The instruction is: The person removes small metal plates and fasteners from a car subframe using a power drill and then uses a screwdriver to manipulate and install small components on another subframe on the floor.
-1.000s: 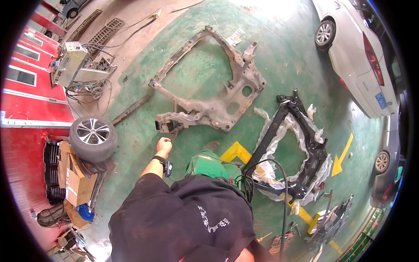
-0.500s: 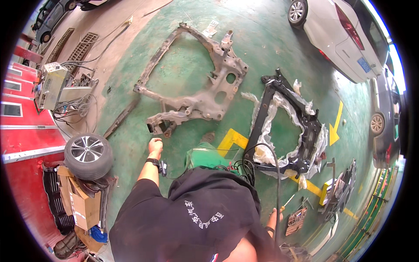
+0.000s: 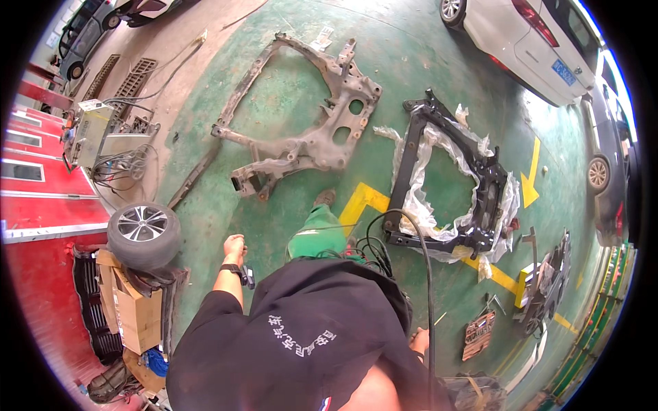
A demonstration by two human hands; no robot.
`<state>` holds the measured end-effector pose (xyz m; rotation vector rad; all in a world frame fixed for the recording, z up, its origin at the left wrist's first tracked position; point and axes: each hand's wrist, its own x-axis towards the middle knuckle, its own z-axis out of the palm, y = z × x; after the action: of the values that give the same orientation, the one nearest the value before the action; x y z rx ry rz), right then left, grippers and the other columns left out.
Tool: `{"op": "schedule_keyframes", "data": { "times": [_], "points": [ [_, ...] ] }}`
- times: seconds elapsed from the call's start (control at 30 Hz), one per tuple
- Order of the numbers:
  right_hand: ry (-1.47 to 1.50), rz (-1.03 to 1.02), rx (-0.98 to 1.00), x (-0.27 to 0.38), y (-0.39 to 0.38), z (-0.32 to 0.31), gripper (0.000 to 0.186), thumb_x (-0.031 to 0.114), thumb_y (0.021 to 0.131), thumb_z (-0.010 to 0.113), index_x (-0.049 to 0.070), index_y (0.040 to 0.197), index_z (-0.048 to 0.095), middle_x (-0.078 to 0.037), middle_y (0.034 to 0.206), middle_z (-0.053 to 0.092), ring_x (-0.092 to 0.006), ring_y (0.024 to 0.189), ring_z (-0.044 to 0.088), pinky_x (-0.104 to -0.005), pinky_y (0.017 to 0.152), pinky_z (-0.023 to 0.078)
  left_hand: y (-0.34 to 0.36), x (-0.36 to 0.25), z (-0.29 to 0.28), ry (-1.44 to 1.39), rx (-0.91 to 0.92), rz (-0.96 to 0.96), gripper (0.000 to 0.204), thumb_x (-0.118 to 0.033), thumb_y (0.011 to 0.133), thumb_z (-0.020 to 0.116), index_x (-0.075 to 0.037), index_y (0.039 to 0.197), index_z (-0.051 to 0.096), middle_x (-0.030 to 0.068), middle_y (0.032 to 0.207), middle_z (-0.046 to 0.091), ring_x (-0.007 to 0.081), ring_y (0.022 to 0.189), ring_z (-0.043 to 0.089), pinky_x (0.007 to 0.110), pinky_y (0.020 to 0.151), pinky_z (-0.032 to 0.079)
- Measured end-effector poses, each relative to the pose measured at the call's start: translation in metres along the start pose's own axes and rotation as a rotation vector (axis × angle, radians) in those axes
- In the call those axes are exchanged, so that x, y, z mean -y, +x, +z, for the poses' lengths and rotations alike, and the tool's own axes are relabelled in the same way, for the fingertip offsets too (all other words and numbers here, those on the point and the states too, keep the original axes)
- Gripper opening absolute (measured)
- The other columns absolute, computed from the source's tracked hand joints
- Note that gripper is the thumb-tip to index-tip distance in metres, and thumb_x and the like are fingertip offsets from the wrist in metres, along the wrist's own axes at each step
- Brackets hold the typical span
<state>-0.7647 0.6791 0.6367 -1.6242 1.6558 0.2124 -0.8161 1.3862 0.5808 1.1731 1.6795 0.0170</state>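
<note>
My left hand (image 3: 234, 248) hangs beside me with its fingers curled, and no object shows in it. A dark watch-like band (image 3: 233, 269) is on that wrist. On the other side, my right hand (image 3: 419, 338) is closed around a screwdriver, partly hidden behind a black cable; its thin yellowish shaft (image 3: 441, 318) sticks out past the cable. Ahead on the green floor lies a worn grey metal subframe (image 3: 322, 144). To its right rests a black subframe (image 3: 406, 164), partly wrapped in clear plastic film (image 3: 421, 205).
A wheel (image 3: 144, 235) and cardboard box (image 3: 139, 315) stand at left, with a machine and hoses (image 3: 90, 133) beyond. A long metal bar (image 3: 195, 177) lies ahead-left. At right are an open tool case (image 3: 478, 335) and dark parts (image 3: 548, 288). A white car (image 3: 528, 48) stands far right.
My view has shifted a little, so the subframes sit higher in it. My left hand has moved back toward my body. The screwdriver now shows less beside my right hand.
</note>
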Motion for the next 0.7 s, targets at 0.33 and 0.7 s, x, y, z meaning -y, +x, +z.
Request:
{"op": "schedule_keyframes", "data": {
  "times": [0.33, 0.7],
  "points": [
    [-0.001, -0.163, 0.036, 0.004, -0.012, 0.005, 0.008, 0.007, 0.083, 0.064, 0.002, 0.088, 0.061, -0.004, 0.060, 0.054, -0.0145, 0.044, 0.051, -0.0262, 0.039, 0.038, -0.014, 0.040, -0.060, 0.026, -0.178, -0.156, 0.013, -0.010, 0.087, 0.057, -0.008, 0.096, 0.066, 0.0052, 0.068, 0.056, 0.0157, 0.049, 0.049, 0.033, 0.045, 0.041],
    [-0.051, -0.037, -0.087, -0.024, -0.069, 0.005, 0.010, 0.008, 0.081, 0.067, 0.002, 0.084, 0.060, -0.006, 0.063, 0.056, -0.0162, 0.047, 0.052, -0.0283, 0.040, 0.040, -0.019, -0.028, -0.054, 0.016, 0.013, 0.011, 0.023, -0.004, 0.081, 0.050, -0.009, 0.092, 0.070, 0.0021, 0.075, 0.058, 0.0130, 0.047, 0.045, 0.031, 0.044, 0.038]
  ]
}}
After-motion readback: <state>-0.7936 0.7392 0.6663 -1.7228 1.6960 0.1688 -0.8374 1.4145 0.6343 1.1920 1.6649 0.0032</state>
